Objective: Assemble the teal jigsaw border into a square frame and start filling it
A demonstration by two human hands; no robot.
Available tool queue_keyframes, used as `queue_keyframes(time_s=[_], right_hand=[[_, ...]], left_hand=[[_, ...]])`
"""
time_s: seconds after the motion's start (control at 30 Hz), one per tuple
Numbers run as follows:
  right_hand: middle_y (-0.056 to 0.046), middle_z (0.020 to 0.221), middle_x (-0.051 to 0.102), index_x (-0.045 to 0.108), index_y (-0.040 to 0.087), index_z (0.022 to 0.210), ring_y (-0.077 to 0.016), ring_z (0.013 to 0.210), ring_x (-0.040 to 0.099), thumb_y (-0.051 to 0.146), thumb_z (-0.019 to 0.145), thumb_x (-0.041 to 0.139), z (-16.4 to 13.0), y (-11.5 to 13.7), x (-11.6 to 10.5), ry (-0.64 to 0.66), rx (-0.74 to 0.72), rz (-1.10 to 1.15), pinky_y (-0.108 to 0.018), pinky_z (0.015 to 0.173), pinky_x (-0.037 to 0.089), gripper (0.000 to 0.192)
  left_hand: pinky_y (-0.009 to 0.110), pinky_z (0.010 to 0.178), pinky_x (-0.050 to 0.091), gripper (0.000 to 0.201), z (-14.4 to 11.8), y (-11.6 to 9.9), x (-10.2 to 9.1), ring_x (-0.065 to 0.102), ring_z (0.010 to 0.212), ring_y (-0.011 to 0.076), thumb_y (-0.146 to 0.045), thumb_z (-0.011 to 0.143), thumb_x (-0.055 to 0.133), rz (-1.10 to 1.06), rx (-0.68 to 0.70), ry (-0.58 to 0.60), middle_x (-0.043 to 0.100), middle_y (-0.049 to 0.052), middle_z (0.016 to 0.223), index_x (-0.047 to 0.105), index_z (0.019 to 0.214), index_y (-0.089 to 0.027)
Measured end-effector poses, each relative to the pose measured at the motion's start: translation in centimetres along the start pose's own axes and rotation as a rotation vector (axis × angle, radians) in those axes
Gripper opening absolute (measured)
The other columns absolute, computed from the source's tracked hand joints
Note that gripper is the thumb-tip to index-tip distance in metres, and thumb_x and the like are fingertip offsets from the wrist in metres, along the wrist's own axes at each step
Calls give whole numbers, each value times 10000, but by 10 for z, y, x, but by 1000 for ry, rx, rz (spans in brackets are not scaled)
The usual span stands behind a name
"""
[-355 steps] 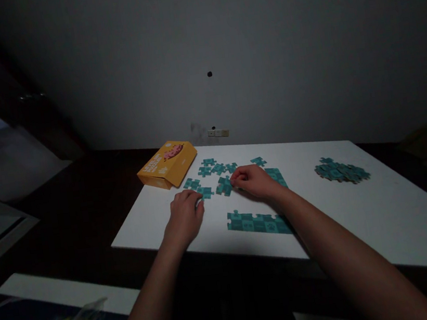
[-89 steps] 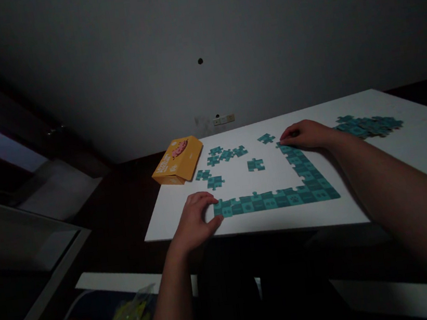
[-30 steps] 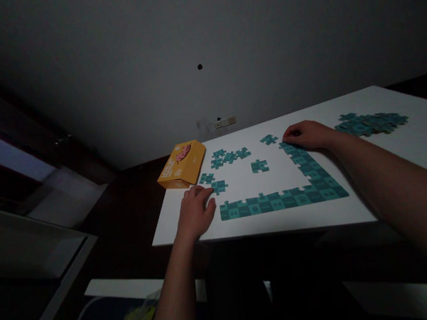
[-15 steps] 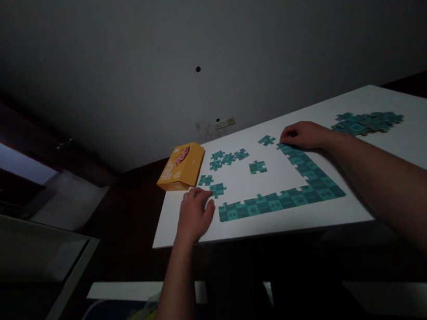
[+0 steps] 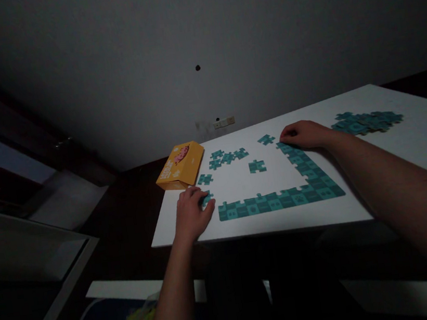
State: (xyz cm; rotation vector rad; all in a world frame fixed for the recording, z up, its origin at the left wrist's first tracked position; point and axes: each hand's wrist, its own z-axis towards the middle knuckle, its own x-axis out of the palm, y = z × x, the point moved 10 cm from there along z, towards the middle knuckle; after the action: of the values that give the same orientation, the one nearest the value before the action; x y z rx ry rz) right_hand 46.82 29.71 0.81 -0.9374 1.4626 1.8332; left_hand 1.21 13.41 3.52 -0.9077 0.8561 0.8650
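A teal puzzle piece (image 5: 207,198) lies partly under the fingers of my left hand (image 5: 192,212), near the table's left side; the thumb and fingers close around it. The assembled puzzle border (image 5: 278,202) forms an L, with one strip along the front and one running back on the right. At the back end of that right strip, my right hand (image 5: 300,134) has its fingertips pressed together; whatever is between them is hidden. One loose piece (image 5: 266,140) lies just left of these fingertips, and another piece (image 5: 257,166) sits inside the L.
A yellow box (image 5: 182,165) stands at the table's left edge. Several loose pieces (image 5: 228,158) lie to its right, with a single piece (image 5: 205,179) nearer my left hand. A pile of puzzle pieces (image 5: 368,122) rests at the right on the white table (image 5: 423,137).
My left hand has shifted slightly left, drawing the puzzle piece away from the front strip and partly under its fingers. My right hand has stayed in place.
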Motion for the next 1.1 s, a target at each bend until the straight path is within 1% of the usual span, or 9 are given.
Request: queue_keyframes(time_s=[0.1, 0.17, 0.27, 0.43, 0.63, 0.73, 0.83, 0.93, 1.1], right_hand=[[-97, 1021, 892, 865, 286, 972, -359, 998, 814, 551, 916, 758, 1, -3, 1, -4, 10, 4, -473, 939, 612, 291], [-99, 1025, 892, 866, 283, 971, -363, 1001, 812, 553, 912, 765, 2, -5, 2, -9, 14, 9, -477, 940, 612, 294], [-103, 1036, 890, 876, 278, 975, -365, 994, 813, 547, 906, 780, 3, -5, 2, -2, 9, 11, -475, 940, 612, 294], [-105, 1008, 882, 876, 260, 989, -345, 970, 811, 499, 929, 749, 4, -4, 3, 2, 3, -16, -454, 921, 605, 277], [-99, 987, 881, 867, 253, 985, -333, 951, 810, 495, 962, 709, 6, -4, 5, -2, -18, -24, -436, 885, 581, 290], [-90, 973, 880, 868, 258, 975, -327, 936, 808, 485, 949, 715, 6, -4, 6, -10, -15, -21, -421, 859, 578, 274], [-91, 992, 883, 869, 255, 982, -320, 948, 810, 465, 944, 715, 6, -3, 6, -9, -28, -7, -406, 857, 580, 263], [-99, 995, 881, 868, 253, 995, -319, 943, 809, 458, 948, 720, 6, -4, 7, -2, -31, -11, -411, 853, 577, 258], [-110, 1009, 880, 865, 247, 1005, -325, 946, 809, 455, 967, 719, 7, -3, 9, 2, -48, -8, -429, 868, 582, 257]], left_hand=[[561, 1024, 590, 128, -1, 11, -8, 687, 1109, 363, -370, 995, 782, 28, -81, -90, 758, 115, 1139, 729, 1003, -253], [540, 990, 582, 90, -2, 16, -10, 680, 1054, 351, -313, 980, 751, 42, -112, -119, 745, 101, 1058, 681, 954, -262], [534, 1006, 567, 10, -1, 20, -10, 683, 1082, 355, -263, 985, 694, 56, -128, -130, 752, 114, 1085, 687, 984, -256], [510, 1060, 559, 84, -1, 24, -7, 700, 1147, 356, -201, 990, 644, 115, -197, -82, 768, 130, 1134, 714, 1025, -230], [527, 1072, 549, 142, 7, -2, -26, 684, 1209, 383, -224, 976, 699, 274, -149, -100, 770, 150, 1218, 745, 1111, -227], [543, 1160, 514, 302, 39, -21, -27, 648, 1312, 395, -179, 981, 684, 340, 24, 38, 774, 159, 1346, 773, 1267, -225], [542, 1255, 466, 469, 77, -24, -12, 602, 1440, 402, -130, 947, 689, 359, 160, 297, 760, 166, 1477, 776, 1398, -224], [533, 1271, 468, 471, 103, -9, 7, 608, 1477, 416, -216, 911, 811, 343, 150, 512, 748, 185, 1531, 819, 1382, -231], [542, 1205, 510, 427, 125, 11, 28, 705, 1364, 410, -284, 903, 863, 332, 76, 604, 817, 169, 1413, 875, 1330, -280]])
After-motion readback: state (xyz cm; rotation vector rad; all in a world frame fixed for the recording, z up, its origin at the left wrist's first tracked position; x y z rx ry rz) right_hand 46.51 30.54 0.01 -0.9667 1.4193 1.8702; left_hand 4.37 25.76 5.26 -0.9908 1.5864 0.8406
